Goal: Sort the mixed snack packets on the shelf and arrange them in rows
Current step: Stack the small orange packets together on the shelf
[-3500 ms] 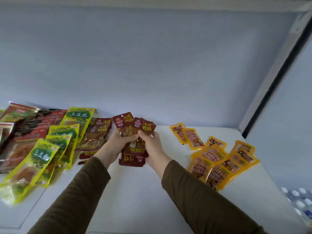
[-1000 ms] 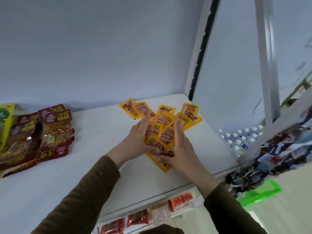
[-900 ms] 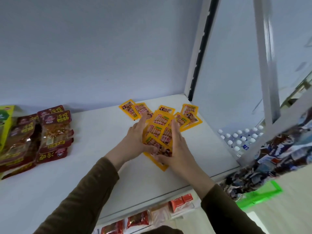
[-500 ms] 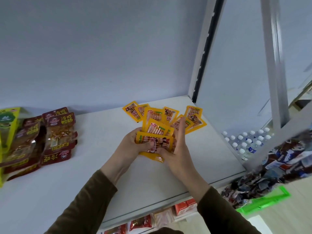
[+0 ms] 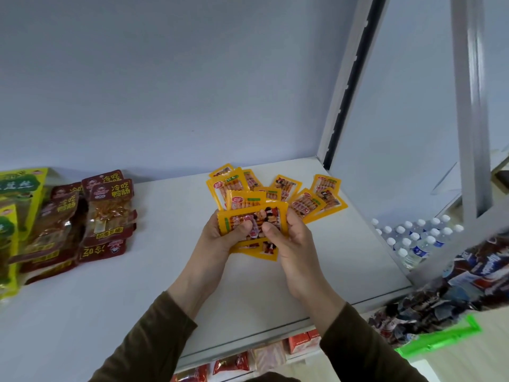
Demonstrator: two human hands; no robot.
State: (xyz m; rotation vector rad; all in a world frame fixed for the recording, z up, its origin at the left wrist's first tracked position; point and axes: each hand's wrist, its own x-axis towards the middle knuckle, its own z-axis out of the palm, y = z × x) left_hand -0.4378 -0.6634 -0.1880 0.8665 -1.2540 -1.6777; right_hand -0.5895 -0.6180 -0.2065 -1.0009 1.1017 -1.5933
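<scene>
The orange snack packets (image 5: pixel 252 216) are sitting toward the right rear part of the white shelf (image 5: pixel 124 293). Several of them are being held together as a fanned bundle just above the shelf surface, with the front packet lying crosswise and showing a printed picture panel. More orange packets (image 5: pixel 316 199) are lying flat behind and to the right of the bundle, overlapping one another, near the shelf's right rear corner.

The left hand (image 5: pixel 220 238) is gripping the left side of the bundle, with its thumb pressing on the face of the front packet and its fingers curling behind. The right hand (image 5: pixel 292 238) is gripping the right side in the same way, with its thumb pressing on the packet face and its fingers wrapping round the right edge. Both thumbs are nearly meeting at the middle of the front packet. Both forearms are wearing dark olive sleeves (image 5: pixel 154 337).

To the left, well apart from the orange packets, dark red snack packets (image 5: pixel 110 213) are lying in overlapping stacks on the shelf. Yellow-green packets (image 5: pixel 19 188) are lying further left, at the frame edge.

A slotted shelf upright (image 5: pixel 349 81) is standing at the right rear corner. Beyond the shelf's right edge, capped water bottles (image 5: pixel 416 238) are standing in a group lower down. Red packets (image 5: pixel 231 365) are showing on the level below the shelf's front edge.
</scene>
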